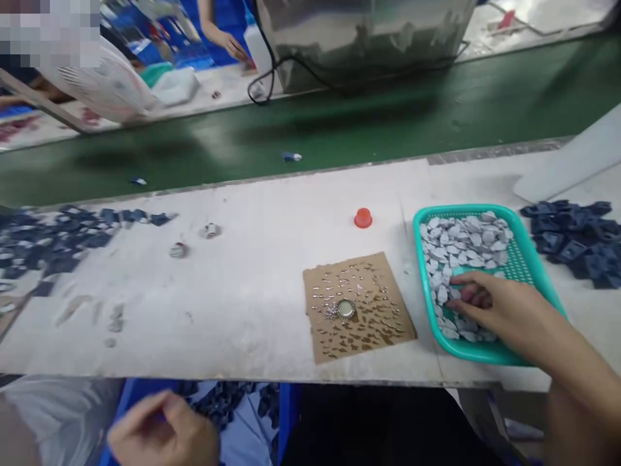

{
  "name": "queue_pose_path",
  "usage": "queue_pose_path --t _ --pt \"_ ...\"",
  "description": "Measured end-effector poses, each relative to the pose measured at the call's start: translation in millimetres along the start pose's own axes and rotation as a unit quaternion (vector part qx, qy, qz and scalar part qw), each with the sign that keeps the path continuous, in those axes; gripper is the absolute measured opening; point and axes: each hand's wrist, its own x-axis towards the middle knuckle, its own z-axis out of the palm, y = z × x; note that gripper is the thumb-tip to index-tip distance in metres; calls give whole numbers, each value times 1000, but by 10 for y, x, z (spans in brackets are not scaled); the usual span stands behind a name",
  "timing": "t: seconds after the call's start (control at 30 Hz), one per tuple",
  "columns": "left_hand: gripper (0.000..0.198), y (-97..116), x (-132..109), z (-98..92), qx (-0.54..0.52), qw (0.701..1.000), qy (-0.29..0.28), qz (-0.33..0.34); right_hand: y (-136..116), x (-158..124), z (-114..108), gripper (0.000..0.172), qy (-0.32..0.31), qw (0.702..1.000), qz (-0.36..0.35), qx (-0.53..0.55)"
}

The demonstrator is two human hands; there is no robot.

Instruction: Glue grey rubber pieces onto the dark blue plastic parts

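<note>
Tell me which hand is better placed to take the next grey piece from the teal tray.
Right. The right hand rests on the grey pieces in the teal tray, while the left hand is down below the table edge, over a blue bin.

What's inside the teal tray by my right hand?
The teal tray holds a heap of pale grey pieces; the right hand covers its near part, hiding what lies beneath.

No lettering, labels, brands, numbers or signs can be read on anything here.
</note>
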Motion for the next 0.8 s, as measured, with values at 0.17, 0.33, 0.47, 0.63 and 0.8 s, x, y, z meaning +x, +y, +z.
queue_pose_path --t 0.17,0.33,0.47,0.63,0.8 --pt "33 -785 -1148 -239 75 931 -325 -148 -124 -62 -130 30 5 999 50 11" --pt "30 -931 -1536 -279 30 878 -438 -189 -341 -182 -244 34 32 990 70 116" --pt "37 -1078 -1431 -391 35 860 -458 -221 -525 -253 -251 34 -15 959 76 271" --pt "51 -1259 -1279 -395 53 843 -430 -318 -727 -235 -162 25 -90 911 78 394" --pt "74 -1342 -969 -444 34 832 -366 -415 -919 -170 -37 24 -104 899 78 419"
